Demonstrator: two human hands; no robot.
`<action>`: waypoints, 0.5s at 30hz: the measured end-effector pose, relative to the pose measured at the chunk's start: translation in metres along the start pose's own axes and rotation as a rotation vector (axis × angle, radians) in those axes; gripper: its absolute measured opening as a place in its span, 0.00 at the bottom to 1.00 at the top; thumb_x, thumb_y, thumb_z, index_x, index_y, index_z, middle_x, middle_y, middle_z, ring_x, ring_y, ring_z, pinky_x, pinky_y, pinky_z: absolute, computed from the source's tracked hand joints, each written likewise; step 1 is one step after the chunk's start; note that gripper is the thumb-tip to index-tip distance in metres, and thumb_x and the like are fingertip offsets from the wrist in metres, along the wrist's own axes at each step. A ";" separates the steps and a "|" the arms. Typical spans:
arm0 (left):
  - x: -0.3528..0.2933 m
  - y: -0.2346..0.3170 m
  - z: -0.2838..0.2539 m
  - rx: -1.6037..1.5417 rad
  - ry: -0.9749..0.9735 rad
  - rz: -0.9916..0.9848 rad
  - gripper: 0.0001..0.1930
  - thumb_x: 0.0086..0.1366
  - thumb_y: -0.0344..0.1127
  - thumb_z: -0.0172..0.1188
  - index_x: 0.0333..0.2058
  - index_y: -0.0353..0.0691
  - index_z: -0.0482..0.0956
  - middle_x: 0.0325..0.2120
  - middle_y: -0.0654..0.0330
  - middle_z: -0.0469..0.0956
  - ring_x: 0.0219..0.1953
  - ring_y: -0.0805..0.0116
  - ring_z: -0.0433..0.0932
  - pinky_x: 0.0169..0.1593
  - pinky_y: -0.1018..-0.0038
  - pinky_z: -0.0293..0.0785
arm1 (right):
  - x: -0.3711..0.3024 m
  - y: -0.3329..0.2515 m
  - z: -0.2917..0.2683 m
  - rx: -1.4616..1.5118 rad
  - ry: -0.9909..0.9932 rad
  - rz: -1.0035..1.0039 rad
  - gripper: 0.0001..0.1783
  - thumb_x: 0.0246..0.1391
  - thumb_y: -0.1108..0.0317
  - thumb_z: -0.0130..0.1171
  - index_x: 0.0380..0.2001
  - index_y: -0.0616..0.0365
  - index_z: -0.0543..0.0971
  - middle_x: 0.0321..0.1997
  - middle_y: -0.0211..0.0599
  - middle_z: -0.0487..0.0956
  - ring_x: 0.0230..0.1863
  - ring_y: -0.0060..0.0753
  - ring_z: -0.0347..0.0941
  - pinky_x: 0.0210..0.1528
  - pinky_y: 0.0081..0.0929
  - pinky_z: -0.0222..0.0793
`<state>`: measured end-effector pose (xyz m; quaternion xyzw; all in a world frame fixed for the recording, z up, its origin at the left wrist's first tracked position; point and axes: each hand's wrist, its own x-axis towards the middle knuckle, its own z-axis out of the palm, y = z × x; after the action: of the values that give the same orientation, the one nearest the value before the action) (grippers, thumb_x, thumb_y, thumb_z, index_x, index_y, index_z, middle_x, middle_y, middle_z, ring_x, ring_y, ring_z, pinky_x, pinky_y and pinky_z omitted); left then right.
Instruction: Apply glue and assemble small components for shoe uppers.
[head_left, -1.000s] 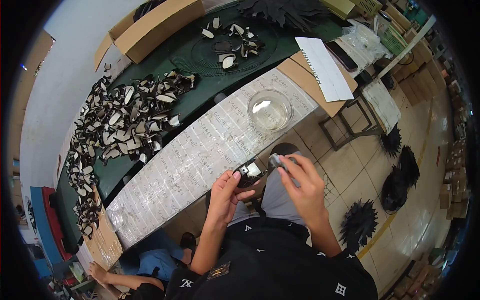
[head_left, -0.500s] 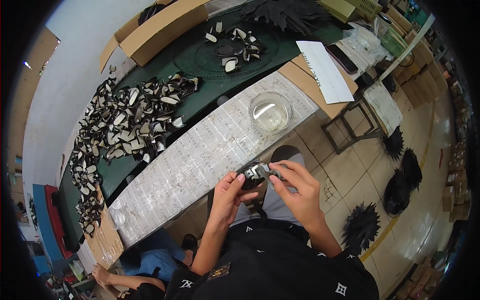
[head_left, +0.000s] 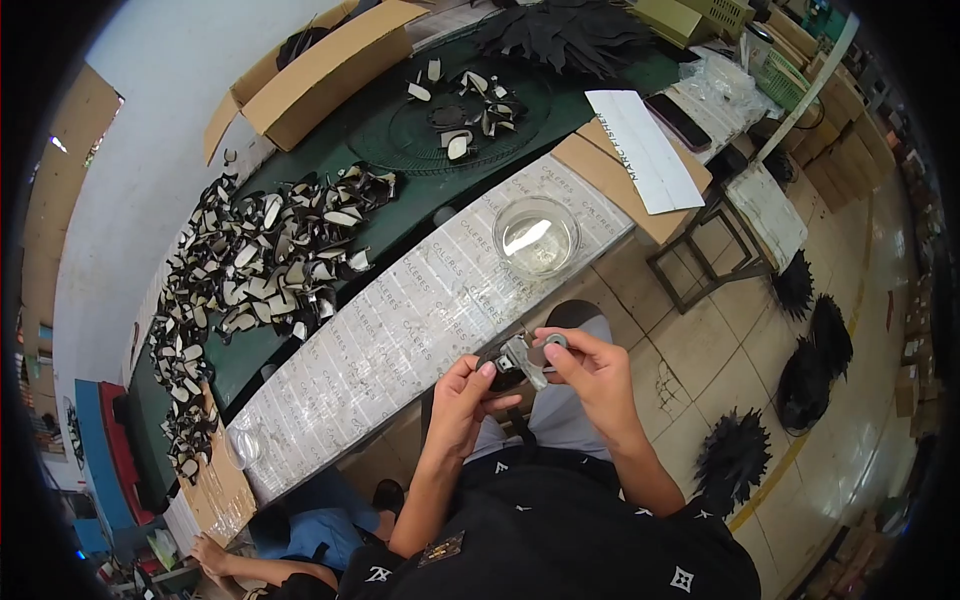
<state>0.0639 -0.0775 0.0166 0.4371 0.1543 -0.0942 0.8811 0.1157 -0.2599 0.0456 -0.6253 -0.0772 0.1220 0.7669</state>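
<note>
Pinched between thumb and fingers, a small black piece with a pale, shiny part [head_left: 507,372] is clamped in the left hand [head_left: 460,398]; the right hand [head_left: 597,380] likewise has thumb and fingertips together on a grey, round-ended object with a thin grey flap [head_left: 555,343]. Both things hang in the air above the grey-trousered lap [head_left: 560,405], just off the edge of the long narrow table wrapped in pale printed paper under clear plastic [head_left: 400,340]. The flap lies against or right beside the pale part; at this size I cannot tell whether they touch. Since nothing supports either thing from below, the likeliest mishap is a slip: a tug by the right hand against a light left pinch could twist the black piece loose and drop it onto the lap or the beige tiled floor [head_left: 690,350]. The flap might also fold or catch on the piece's edge if the two meet at a slant, and too hard a squeeze could bend the piece. A hasty forward reach could knock the clear round glass bowl [head_left: 545,258], which stands near the table's edge
</note>
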 end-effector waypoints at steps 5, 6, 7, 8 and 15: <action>0.004 -0.006 0.002 0.034 0.015 -0.003 0.08 0.70 0.36 0.52 0.38 0.37 0.70 0.40 0.52 0.78 0.44 0.59 0.81 0.42 0.69 0.82 | -0.001 0.004 -0.017 0.435 0.032 0.144 0.16 0.63 0.67 0.53 0.50 0.65 0.75 0.44 0.39 0.79 0.41 0.25 0.77 0.42 0.25 0.77; 0.005 -0.007 0.004 0.045 0.016 -0.004 0.08 0.70 0.36 0.51 0.38 0.37 0.70 0.40 0.52 0.78 0.44 0.59 0.81 0.42 0.69 0.82 | -0.001 0.006 -0.020 0.528 0.049 0.124 0.16 0.63 0.67 0.52 0.50 0.65 0.75 0.44 0.39 0.79 0.41 0.27 0.78 0.43 0.27 0.77; 0.004 -0.005 0.007 0.054 0.021 0.001 0.08 0.70 0.36 0.51 0.38 0.37 0.70 0.40 0.53 0.79 0.42 0.62 0.81 0.42 0.71 0.80 | -0.001 0.009 -0.023 0.531 0.122 0.108 0.16 0.62 0.68 0.52 0.49 0.67 0.74 0.43 0.41 0.80 0.36 0.30 0.79 0.40 0.27 0.77; 0.006 -0.005 0.004 0.062 0.016 0.018 0.08 0.70 0.36 0.51 0.38 0.37 0.70 0.40 0.53 0.79 0.42 0.62 0.81 0.42 0.71 0.80 | -0.001 0.012 -0.026 0.536 0.111 0.093 0.16 0.62 0.68 0.52 0.49 0.67 0.74 0.43 0.41 0.80 0.36 0.30 0.79 0.40 0.27 0.77; 0.012 0.048 0.044 -0.076 -0.221 0.208 0.14 0.66 0.41 0.58 0.42 0.36 0.70 0.35 0.56 0.78 0.32 0.69 0.78 0.33 0.77 0.74 | -0.023 0.062 -0.092 0.487 0.058 0.169 0.14 0.62 0.70 0.52 0.47 0.65 0.76 0.43 0.42 0.80 0.40 0.32 0.79 0.39 0.30 0.79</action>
<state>0.0978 -0.0845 0.0733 0.4039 0.0135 -0.0439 0.9137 0.1128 -0.3414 -0.0330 -0.4295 0.0292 0.1827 0.8839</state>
